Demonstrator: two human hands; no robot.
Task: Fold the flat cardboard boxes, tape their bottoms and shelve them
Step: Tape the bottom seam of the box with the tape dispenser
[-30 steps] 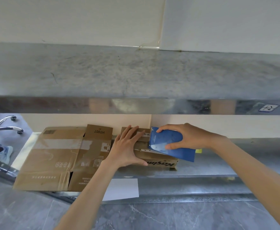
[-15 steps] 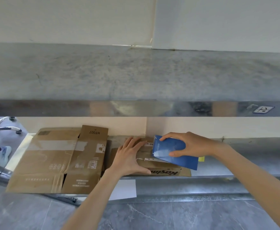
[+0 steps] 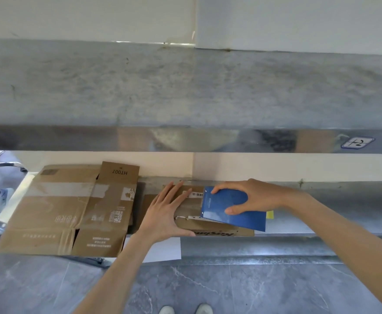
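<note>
Head view: flattened brown cardboard box (image 3: pixel 208 231), printed, under left hand (image 3: pixel 166 215).

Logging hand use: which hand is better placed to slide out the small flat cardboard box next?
Left. The left hand lies open on the flat cardboard box, thumb at its front edge; the right hand grips the blue box.

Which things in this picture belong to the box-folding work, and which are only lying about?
For the job:
- large flat cardboard box
- small flat cardboard box, pressed by the left hand
- blue flat carton, gripped by the right hand
- lower shelf

Lying about:
- white sheet
- yellow note
- office chair
</note>
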